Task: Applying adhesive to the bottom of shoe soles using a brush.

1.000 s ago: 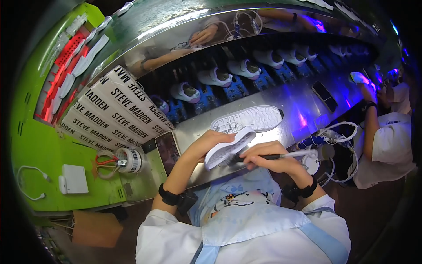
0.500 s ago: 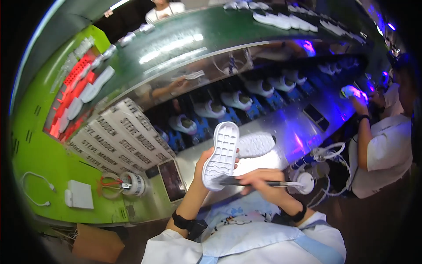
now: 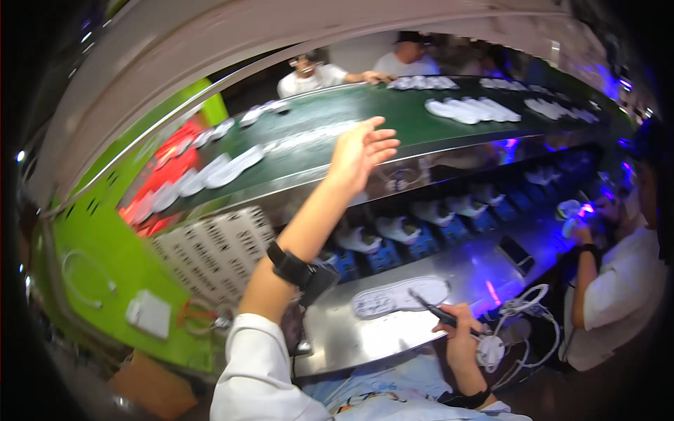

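Note:
My left hand (image 3: 361, 154) reaches out over the green conveyor belt (image 3: 309, 126), its fingers spread and nothing in them. Low at the right, my right hand (image 3: 460, 330) is closed around a slim black-handled brush (image 3: 441, 316) that points up and left. Just beyond the brush tip, a white shoe sole (image 3: 382, 300) lies tread up on the shiny metal bench (image 3: 337, 330). The tip overlaps the sole in the picture; contact cannot be made out.
White shoes (image 3: 397, 230) stand in a row on blue holders behind the bench. Soles (image 3: 235, 167) lie on the belt beside red trays (image 3: 172, 151). A phone (image 3: 516, 254), cables (image 3: 526, 309) and a co-worker (image 3: 618, 281) are at right; two people (image 3: 316, 81) are across the belt.
The white sole that my left hand held has left it; where it went is not visible. That arm now stretches forward. My right hand keeps the brush, and the view has tilted up.

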The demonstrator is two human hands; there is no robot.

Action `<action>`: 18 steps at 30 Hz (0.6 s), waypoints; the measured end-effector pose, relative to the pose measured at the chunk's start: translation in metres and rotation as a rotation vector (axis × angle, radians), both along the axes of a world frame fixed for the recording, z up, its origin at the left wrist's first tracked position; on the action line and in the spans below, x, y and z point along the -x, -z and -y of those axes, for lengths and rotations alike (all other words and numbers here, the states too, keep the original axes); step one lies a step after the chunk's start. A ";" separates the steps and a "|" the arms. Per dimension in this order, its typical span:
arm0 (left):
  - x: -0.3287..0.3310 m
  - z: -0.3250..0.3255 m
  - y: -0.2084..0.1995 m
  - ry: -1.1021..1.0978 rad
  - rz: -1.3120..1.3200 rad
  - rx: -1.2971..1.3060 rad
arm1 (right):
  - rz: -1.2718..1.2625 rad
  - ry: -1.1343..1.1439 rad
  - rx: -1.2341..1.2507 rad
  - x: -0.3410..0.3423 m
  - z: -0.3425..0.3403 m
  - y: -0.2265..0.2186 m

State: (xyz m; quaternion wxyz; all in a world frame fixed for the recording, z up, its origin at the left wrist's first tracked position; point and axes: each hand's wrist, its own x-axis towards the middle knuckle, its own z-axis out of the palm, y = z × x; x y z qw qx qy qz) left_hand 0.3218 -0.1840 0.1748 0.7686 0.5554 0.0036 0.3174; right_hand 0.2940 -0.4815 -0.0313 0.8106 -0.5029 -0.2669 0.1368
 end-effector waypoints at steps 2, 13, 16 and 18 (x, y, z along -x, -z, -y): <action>-0.051 -0.015 -0.007 -0.186 -0.164 -0.251 | -0.046 -0.033 -0.002 -0.007 -0.002 0.001; -0.296 0.031 0.013 -0.631 -0.484 -1.520 | 0.143 0.112 0.229 -0.069 -0.005 0.030; -0.295 -0.024 0.024 -1.216 -0.608 -1.293 | 0.295 0.156 0.306 -0.067 -0.011 0.015; -0.274 -0.099 0.006 -0.678 -0.832 -1.370 | 0.312 0.104 0.238 -0.062 -0.013 0.006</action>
